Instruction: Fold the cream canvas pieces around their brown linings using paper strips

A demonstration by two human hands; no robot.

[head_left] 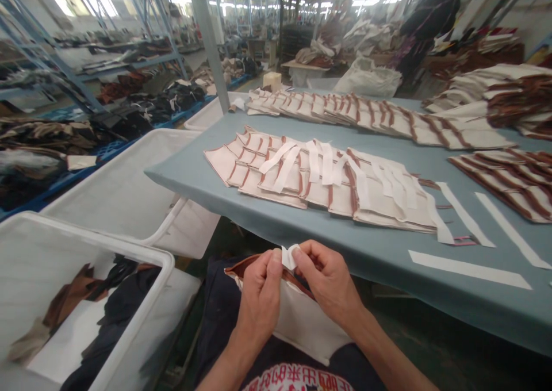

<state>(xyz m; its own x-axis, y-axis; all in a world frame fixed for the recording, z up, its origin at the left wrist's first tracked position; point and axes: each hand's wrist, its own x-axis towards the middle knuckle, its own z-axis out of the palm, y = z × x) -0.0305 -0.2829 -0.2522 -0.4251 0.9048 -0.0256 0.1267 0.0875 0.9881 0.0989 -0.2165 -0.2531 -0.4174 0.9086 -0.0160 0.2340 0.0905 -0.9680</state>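
Observation:
Between my two hands, just off the table's front edge, is a small white strip (288, 257), apparently folded or peeled at its end. My left hand (264, 287) pinches its left side between thumb and finger. On the other side my right hand (323, 276) grips it, thumb pressed against the curled part. A cream fabric piece (308, 322) with a brown-lined top edge lies across my lap beneath both hands. Part of that piece is hidden behind my hands.
Overlapping cream pieces with brown edges (254, 169) lie on the blue-grey table (379, 238), with white strips (470, 270) over and beside them. More stacks (375, 115) lie behind. White bins (168, 264) stand at the left. A person (426, 29) stands at the back right.

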